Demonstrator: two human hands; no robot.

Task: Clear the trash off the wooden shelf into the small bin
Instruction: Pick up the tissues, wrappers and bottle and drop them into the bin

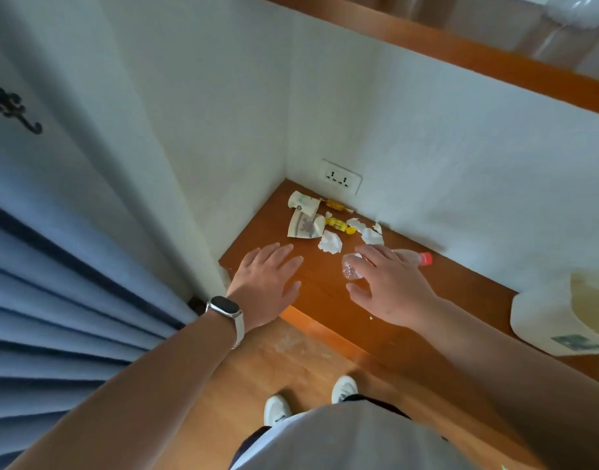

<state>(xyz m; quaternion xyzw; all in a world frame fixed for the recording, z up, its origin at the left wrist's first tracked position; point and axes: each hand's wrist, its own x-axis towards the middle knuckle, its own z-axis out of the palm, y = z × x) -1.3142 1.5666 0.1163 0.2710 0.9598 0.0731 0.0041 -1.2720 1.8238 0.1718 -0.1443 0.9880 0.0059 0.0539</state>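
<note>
Trash lies in the back corner of the wooden shelf [325, 300]: two crumpled paper wrappers [305, 217], a yellow candy wrapper [338, 225], white tissue scraps [330, 242] and torn white bits [371, 234]. A clear plastic bottle with a red cap [425, 258] lies on its side. My right hand [389, 286] hovers over the bottle with fingers spread, covering its middle; whether it touches the bottle I cannot tell. My left hand [266, 283], with a watch on the wrist, is spread flat over the shelf's front left. No bin is in view.
White walls close the shelf at the left and back, with a wall socket [340, 176] above the trash. A white bag or container [562, 317] sits on the shelf at right. A blue curtain [54, 300] hangs at left. My feet stand on the wooden floor below.
</note>
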